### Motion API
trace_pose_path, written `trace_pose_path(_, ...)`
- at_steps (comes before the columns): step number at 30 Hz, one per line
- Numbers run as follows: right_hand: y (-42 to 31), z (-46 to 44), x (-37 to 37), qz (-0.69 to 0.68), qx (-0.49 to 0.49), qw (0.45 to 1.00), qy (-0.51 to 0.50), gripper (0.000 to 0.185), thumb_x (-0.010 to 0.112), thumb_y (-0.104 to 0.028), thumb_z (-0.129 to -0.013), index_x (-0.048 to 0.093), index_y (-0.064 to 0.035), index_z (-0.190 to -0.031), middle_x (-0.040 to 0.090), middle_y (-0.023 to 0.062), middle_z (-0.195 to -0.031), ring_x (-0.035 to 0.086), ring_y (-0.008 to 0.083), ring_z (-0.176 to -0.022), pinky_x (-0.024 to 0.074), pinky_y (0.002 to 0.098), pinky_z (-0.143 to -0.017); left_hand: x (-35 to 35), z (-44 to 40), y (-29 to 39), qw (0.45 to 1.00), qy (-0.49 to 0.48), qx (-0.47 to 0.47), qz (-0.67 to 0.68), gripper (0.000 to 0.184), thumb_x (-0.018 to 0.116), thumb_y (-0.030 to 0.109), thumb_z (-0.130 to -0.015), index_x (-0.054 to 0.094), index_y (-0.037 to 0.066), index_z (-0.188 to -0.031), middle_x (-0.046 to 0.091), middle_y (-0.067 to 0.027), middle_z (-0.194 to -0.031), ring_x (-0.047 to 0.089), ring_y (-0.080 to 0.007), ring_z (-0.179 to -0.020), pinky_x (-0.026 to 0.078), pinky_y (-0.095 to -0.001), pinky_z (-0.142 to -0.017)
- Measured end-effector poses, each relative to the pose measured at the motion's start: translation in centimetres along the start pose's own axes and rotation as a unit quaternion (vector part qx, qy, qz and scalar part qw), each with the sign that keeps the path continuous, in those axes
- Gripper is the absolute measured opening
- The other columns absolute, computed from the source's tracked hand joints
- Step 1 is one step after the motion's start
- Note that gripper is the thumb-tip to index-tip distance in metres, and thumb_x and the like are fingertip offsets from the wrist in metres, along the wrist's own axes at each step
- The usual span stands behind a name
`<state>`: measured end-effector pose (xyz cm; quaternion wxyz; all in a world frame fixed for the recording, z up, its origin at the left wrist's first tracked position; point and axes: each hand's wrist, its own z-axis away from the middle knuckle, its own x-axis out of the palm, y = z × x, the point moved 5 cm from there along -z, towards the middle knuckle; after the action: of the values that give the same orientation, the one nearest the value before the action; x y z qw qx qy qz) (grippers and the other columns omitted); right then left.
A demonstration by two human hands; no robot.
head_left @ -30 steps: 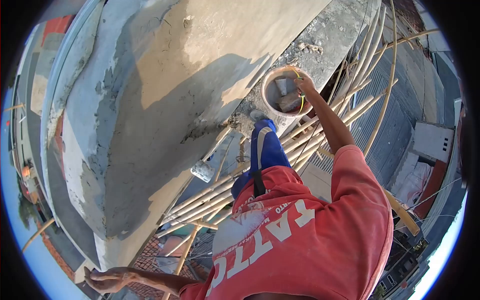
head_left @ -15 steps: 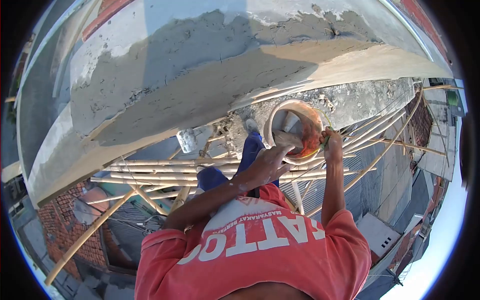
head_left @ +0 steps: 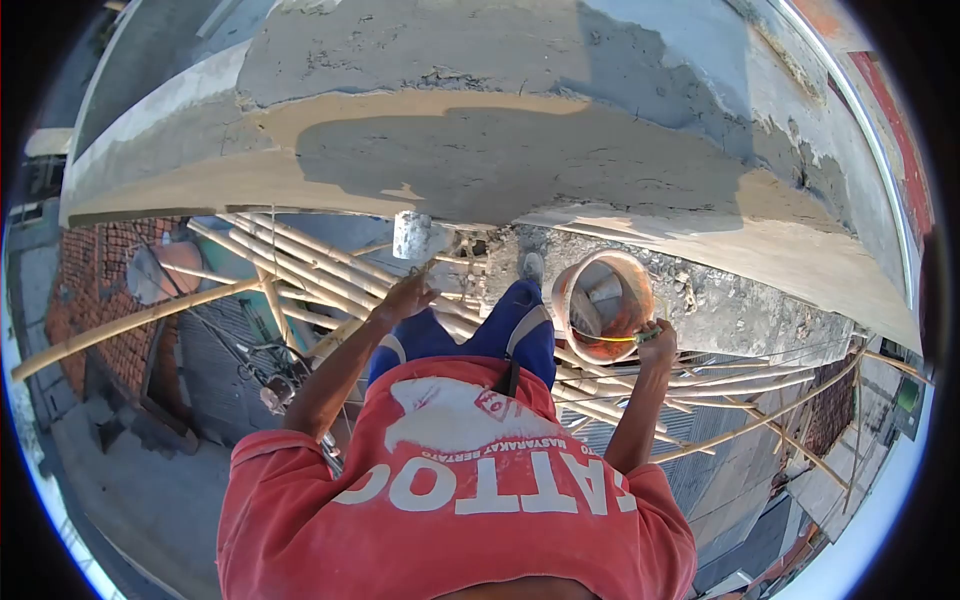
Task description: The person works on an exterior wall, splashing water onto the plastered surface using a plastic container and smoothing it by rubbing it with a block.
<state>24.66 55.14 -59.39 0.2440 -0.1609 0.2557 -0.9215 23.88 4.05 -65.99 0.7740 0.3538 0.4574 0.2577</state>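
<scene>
My right hand is closed around the thin yellow-green handle of a bucket, at its right rim. The bucket, orange and crusted with mortar, stands tilted in view on the rough ledge. Inside it are a pale cup-like piece and a grey flat-looking piece, whose kinds I cannot make out. My left hand is away from the bucket, over the bamboo poles beside my left knee. Its fingers are loosely apart, with nothing visible in them.
A partly plastered wall curves across the front. Bamboo scaffold poles run beneath me, with roofs far below. A whitish cylindrical container is near the wall. Rubble lies on the concrete ledge.
My left hand has left the bucket's near-left rim and moved left over the poles. My right hand still grips the handle. The head view has shifted and turned.
</scene>
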Motion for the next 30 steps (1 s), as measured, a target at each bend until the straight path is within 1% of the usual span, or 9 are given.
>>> trace_pose_path(3,1.8,-6.7,-2.1,0.043,0.028,0.998,0.021,0.013,0.041,-0.012,-0.085,0.041,-0.0017,-0.077,0.041,0.0074,-0.063,0.043,0.0244,-0.056,0.0410,0.0415,-0.055,-2.2,0.9,-7.5,0.988,0.097,-0.121,0.010,0.028,0.061,0.030,-0.083,0.059,0.003,-0.091,0.065,-0.0153,-0.078,0.064,-0.0319,-0.075,0.049,-0.0409,-0.067)
trace_pose_path(5,1.8,-11.2,-3.6,0.046,0.064,0.996,0.032,0.016,0.038,-0.014,-0.086,0.041,-0.0024,-0.076,0.039,0.0071,-0.061,0.041,0.0249,-0.053,0.0389,0.0420,-0.053,-3.8,2.2,-8.6,0.949,0.142,-0.281,0.021,0.024,0.063,0.026,-0.081,0.062,0.003,-0.087,0.066,-0.0156,-0.081,0.065,-0.0306,-0.075,0.050,-0.0396,-0.069)
trace_pose_path(7,0.4,-14.1,-3.8,0.076,0.089,0.993,0.016,0.012,0.035,-0.013,-0.086,0.037,-0.0044,-0.079,0.037,0.0066,-0.063,0.037,0.0202,-0.054,0.0377,0.0419,-0.052,-3.4,3.4,-11.9,0.926,0.236,-0.290,0.040,0.026,0.065,0.026,-0.079,0.063,0.002,-0.089,0.066,-0.0163,-0.082,0.065,-0.0289,-0.077,0.050,-0.0382,-0.071)
trace_pose_path(11,-3.1,-17.7,-4.2,0.108,0.107,0.981,0.122,0.013,0.033,-0.009,-0.087,0.038,-0.0034,-0.076,0.038,0.0085,-0.064,0.039,0.0227,-0.056,0.0401,0.0430,-0.056,0.5,5.2,-16.8,0.843,0.425,-0.291,0.152,0.028,0.068,0.027,-0.079,0.062,0.007,-0.096,0.067,-0.0129,-0.077,0.066,-0.0218,-0.072,0.051,-0.0330,-0.066)
trace_pose_path(17,-5.5,-21.4,-6.0,0.200,0.123,0.968,0.094,0.013,0.033,-0.008,-0.087,0.038,-0.0029,-0.076,0.039,0.0093,-0.065,0.040,0.0235,-0.057,0.0406,0.0433,-0.058,1.7,5.9,-15.7,0.774,0.474,-0.373,0.196,0.034,0.066,0.033,-0.080,0.061,0.006,-0.099,0.067,-0.0128,-0.077,0.065,-0.0216,-0.071,0.051,-0.0334,-0.063)
trace_pose_path(21,-5.7,-22.1,-6.7,0.243,0.129,0.958,0.086,0.012,0.033,-0.007,-0.087,0.038,-0.0025,-0.077,0.040,0.0099,-0.066,0.040,0.0240,-0.058,0.0409,0.0435,-0.059,2.5,5.5,-12.4,0.771,0.493,-0.339,0.220,0.030,0.066,0.030,-0.080,0.064,0.004,-0.093,0.065,-0.0146,-0.070,0.065,-0.0225,-0.067,0.052,-0.0344,-0.061)
trace_pose_path(25,-7.1,-22.7,-5.0,0.275,0.123,0.951,0.071,0.012,0.033,-0.007,-0.087,0.038,-0.0021,-0.077,0.040,0.0105,-0.066,0.041,0.0246,-0.058,0.0412,0.0437,-0.059,4.6,2.5,-13.7,0.738,0.507,-0.410,0.174,0.040,0.065,0.041,-0.078,0.065,0.002,-0.088,0.065,-0.0203,-0.077,0.066,-0.0316,-0.075,0.052,-0.0389,-0.067)
trace_pose_path(29,-11.5,-23.4,0.7,0.340,0.089,0.935,0.042,0.012,0.033,-0.006,-0.087,0.039,-0.0017,-0.077,0.041,0.0111,-0.067,0.042,0.0251,-0.059,0.0415,0.0439,-0.060,8.3,-3.4,-16.2,0.598,0.525,-0.513,0.322,0.063,0.060,0.058,-0.075,0.061,-0.004,-0.091,0.062,-0.0264,-0.096,0.057,-0.0404,-0.098,0.046,-0.0438,-0.084)
trace_pose_path(30,-12.4,-23.6,2.6,0.355,0.079,0.931,0.033,0.012,0.033,-0.006,-0.087,0.039,-0.0016,-0.077,0.041,0.0112,-0.067,0.042,0.0252,-0.059,0.0416,0.0439,-0.061,7.8,-3.9,-13.7,0.561,0.537,-0.537,0.330,0.065,0.059,0.059,-0.077,0.060,-0.004,-0.091,0.063,-0.0251,-0.091,0.060,-0.0365,-0.093,0.047,-0.0418,-0.078)
